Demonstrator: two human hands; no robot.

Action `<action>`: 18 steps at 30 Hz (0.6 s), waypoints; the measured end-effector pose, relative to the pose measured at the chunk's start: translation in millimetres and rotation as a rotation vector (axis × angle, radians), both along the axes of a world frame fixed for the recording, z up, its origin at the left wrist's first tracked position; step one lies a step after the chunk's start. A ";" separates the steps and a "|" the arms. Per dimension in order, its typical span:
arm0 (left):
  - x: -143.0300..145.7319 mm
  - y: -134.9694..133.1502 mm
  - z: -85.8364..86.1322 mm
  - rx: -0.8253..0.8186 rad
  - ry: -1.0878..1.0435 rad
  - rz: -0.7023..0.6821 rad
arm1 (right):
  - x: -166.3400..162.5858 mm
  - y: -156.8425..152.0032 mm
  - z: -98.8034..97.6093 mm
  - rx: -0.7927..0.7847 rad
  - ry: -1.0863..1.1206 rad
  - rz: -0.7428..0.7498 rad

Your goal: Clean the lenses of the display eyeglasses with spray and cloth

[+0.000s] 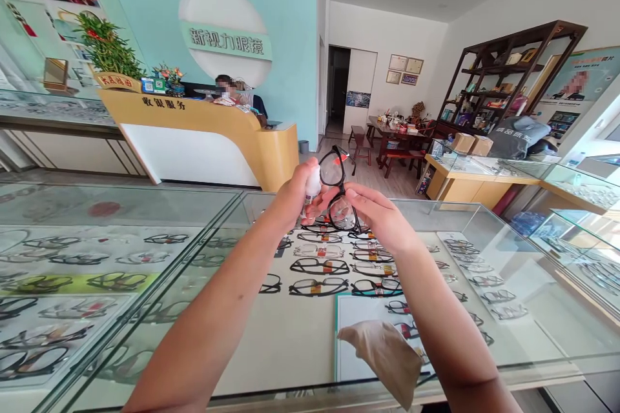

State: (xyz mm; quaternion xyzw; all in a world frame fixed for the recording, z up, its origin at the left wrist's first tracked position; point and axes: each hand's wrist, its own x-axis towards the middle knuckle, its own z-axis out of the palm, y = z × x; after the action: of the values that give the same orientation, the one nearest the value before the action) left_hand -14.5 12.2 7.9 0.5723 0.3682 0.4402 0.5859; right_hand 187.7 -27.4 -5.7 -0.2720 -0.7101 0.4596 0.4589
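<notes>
Above the glass counter I hold up a pair of black-framed eyeglasses (343,187), turned so that one lens sits above the other. My right hand (375,210) pinches the frame near the bridge and lower lens. Wrapped in my left hand (300,190) is a small white spray bottle (312,184), close beside the lenses; its label is mostly covered by my fingers. A beige cloth (385,355) lies on the glass near my right forearm, hanging over the front edge. Rows of eyeglasses (320,266) rest inside the case under my hands.
Another glass display case (97,206) adjoins on the left. Beyond stands a cashier counter (194,135) with a person (227,87) behind it. A wooden table with benches (402,139) and a dark shelf (504,77) are at the back right. Further glass cases (581,187) line the right.
</notes>
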 end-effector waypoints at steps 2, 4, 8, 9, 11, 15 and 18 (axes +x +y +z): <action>0.1 0.3 -0.1 0.005 -0.012 -0.018 | -1.1 1.2 -1.1 -0.011 0.021 -0.009; 0.6 0.3 0.1 -0.001 -0.022 -0.039 | -1.8 1.6 -0.1 -0.024 0.039 -0.004; 2.4 -1.5 1.8 -0.020 -0.006 -0.028 | -1.8 3.0 5.9 -0.044 0.077 0.025; 2.7 -2.1 2.3 -0.018 0.003 -0.034 | -1.8 4.1 7.1 -0.052 0.108 0.026; 2.8 -3.0 3.3 -0.003 0.026 -0.069 | -1.8 7.1 8.5 -0.083 0.201 0.018; 0.8 -5.2 5.0 0.012 0.064 -0.119 | -1.2 10.5 10.2 -0.159 0.356 0.015; -0.5 -8.1 5.7 0.021 0.087 -0.122 | 0.8 8.3 12.3 -0.163 0.387 0.019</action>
State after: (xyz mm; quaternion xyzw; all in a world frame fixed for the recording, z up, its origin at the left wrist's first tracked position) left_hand -14.9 4.1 13.6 0.6183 0.3531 0.3825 0.5889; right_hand 188.5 -19.1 6.6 -0.2081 -0.5717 0.5634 0.5590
